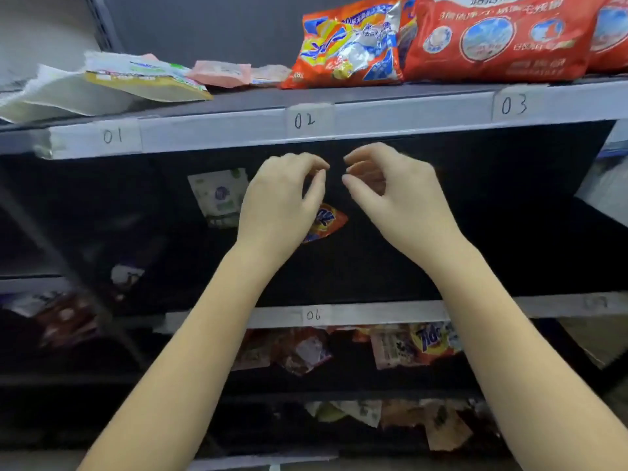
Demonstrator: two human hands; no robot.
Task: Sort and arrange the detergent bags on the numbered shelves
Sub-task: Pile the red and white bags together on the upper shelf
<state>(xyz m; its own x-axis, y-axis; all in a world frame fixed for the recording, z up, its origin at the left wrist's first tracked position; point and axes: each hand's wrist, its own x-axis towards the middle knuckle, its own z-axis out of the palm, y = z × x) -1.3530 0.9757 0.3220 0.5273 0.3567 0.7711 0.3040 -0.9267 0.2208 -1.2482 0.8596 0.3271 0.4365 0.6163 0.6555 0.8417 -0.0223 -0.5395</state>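
Two hands empty, detergent bags spread over numbered shelves

Top shelf (390,110), labels 01 to 03: one orange detergent bag (350,45) lies leaning above label 02 (307,120), touching a larger red bag (499,35) to its right above label 03 (513,104). Flat white and yellow pouches (142,78) lie at the left, above and to the right of label 01 (112,135), with small pink sachets (221,73) between them and the orange bag.

Middle bay: a small white-green bag (221,195) and a small orange bag (328,220) lie far back, partly behind the left hand (282,202).

Lower shelf, label 06 (313,314): mixed small packets, blurred.

Hands: the left hand and the right hand (390,188) hover side by side below label 02, fingers loosely curled toward each other, holding nothing.

Handling, judged: film bags of powder, soft, shifting and glossy, so likely to sag and slide. The big red bag looks heavy; support it under the belly with both hands. Small sachets look light; pinch at a sealed edge.
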